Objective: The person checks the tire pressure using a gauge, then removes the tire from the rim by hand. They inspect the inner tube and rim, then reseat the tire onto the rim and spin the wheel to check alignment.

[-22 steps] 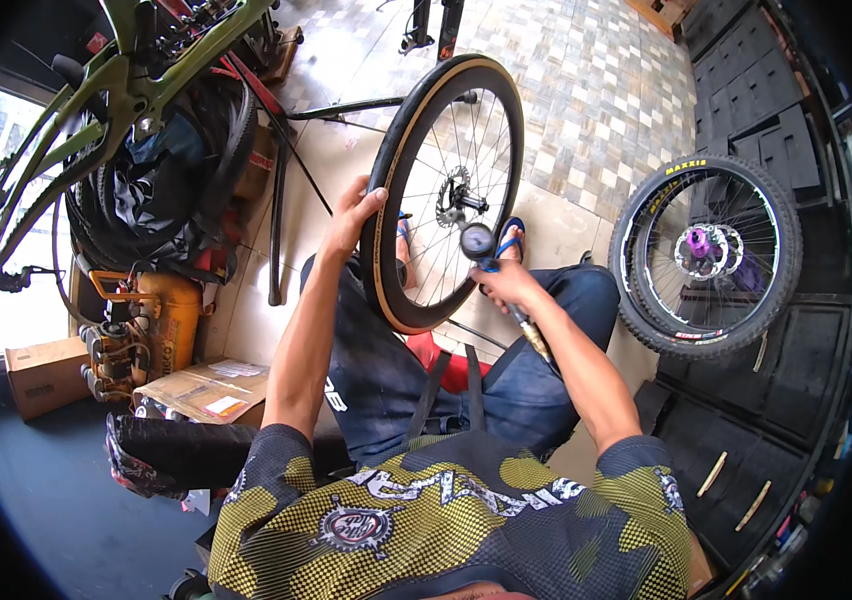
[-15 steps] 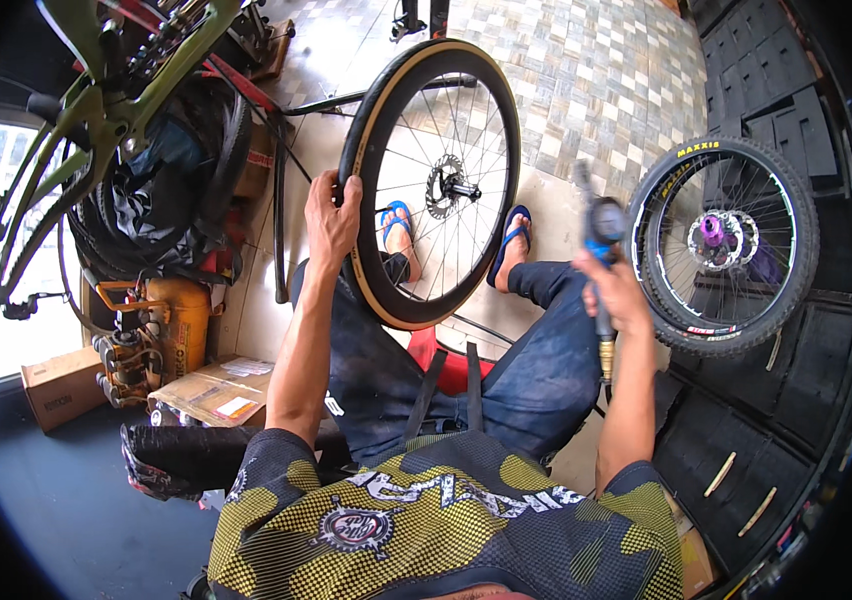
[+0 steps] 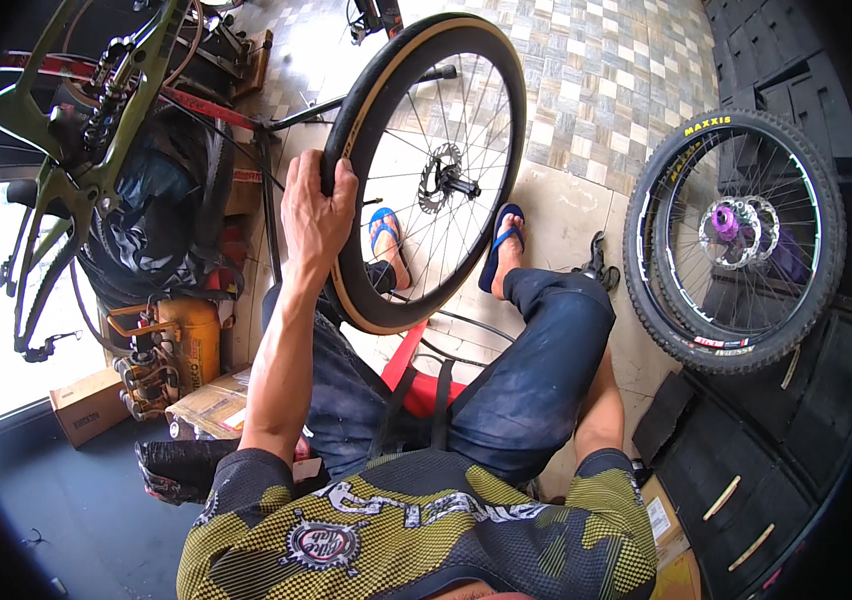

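My left hand (image 3: pixel 318 210) is shut on the tan-walled tyre of a road bicycle wheel (image 3: pixel 506 120). The wheel stands upright between my knees and shows a disc rotor and hub (image 3: pixel 446 185) behind thin spokes. My right forearm (image 3: pixel 601 405) drops down beside my right knee, and the hand itself is hidden behind the leg. A small black tool (image 3: pixel 596 268) lies on the floor just past that knee. My feet in blue sandals (image 3: pixel 506 245) rest on the floor behind the wheel.
A second wheel with a knobby tyre and purple hub (image 3: pixel 736 240) leans against black mats at the right. A green bike frame (image 3: pixel 96 130) hangs at the upper left. Below it sit an orange compressor (image 3: pixel 181 345) and cardboard boxes (image 3: pixel 86 405). I sit on a red stool (image 3: pixel 408 362).
My right hand carried the black gauge tool from the wheel out to the right, then dropped behind my knee. My left hand kept its hold on the tyre.
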### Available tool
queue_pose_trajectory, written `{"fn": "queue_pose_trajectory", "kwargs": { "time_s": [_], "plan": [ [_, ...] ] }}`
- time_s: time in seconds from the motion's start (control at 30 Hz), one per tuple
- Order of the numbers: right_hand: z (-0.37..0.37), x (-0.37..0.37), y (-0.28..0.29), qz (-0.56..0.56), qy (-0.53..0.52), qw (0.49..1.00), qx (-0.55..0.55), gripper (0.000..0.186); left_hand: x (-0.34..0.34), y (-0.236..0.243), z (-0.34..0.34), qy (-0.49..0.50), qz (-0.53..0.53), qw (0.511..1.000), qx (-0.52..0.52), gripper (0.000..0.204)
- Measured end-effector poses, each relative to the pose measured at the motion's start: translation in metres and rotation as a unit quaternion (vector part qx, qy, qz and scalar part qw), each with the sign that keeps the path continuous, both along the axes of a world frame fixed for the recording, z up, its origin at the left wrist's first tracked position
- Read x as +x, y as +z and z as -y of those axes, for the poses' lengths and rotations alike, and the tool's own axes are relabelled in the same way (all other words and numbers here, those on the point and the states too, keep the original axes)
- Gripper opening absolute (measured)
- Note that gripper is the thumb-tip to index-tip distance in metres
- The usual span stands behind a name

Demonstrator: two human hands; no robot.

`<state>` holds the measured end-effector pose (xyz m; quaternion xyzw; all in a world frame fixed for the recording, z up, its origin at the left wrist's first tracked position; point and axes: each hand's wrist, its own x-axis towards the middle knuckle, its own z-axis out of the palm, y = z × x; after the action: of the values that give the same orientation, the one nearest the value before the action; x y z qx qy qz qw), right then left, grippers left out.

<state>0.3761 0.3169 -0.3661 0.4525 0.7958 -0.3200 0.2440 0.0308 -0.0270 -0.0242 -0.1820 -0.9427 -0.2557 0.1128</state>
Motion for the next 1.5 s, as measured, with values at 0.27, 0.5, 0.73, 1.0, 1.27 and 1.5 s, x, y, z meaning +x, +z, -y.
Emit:
{"fn": "queue_pose_trajectory", "kwargs": {
  "time_s": [0.27,0.5,0.73,1.0,1.27,1.5],
  "plan": [
    [0.017,0.003,-0.016,0.025,0.014,0.999,-0.025,0.054,0.043,0.015,-0.049,-0.029,0.017,0.999,0.043,0.032],
    [0.015,0.008,-0.008,0.002,0.008,0.999,-0.041,0.049,0.075,0.017,-0.069,-0.065,0.085,0.980,0.166,0.040],
    [-0.005,0.020,0.033,-0.113,-0.055,0.991,-0.052,0.044,0.068,0.000,-0.100,-0.071,0.097,0.959,0.256,0.039],
    [0.020,-0.058,0.212,-0.578,-0.102,0.809,-0.019,0.060,0.005,-0.005,-0.111,-0.173,0.212,0.915,0.298,0.072],
    [0.182,-0.130,0.274,-0.525,0.000,0.838,-0.152,0.109,0.161,-0.095,0.014,-0.198,0.436,0.822,0.309,0.089],
    [0.177,-0.157,0.291,-0.456,0.033,0.889,0.028,0.084,0.189,-0.106,-0.007,-0.266,0.317,0.869,0.270,0.096]
  ]
}}
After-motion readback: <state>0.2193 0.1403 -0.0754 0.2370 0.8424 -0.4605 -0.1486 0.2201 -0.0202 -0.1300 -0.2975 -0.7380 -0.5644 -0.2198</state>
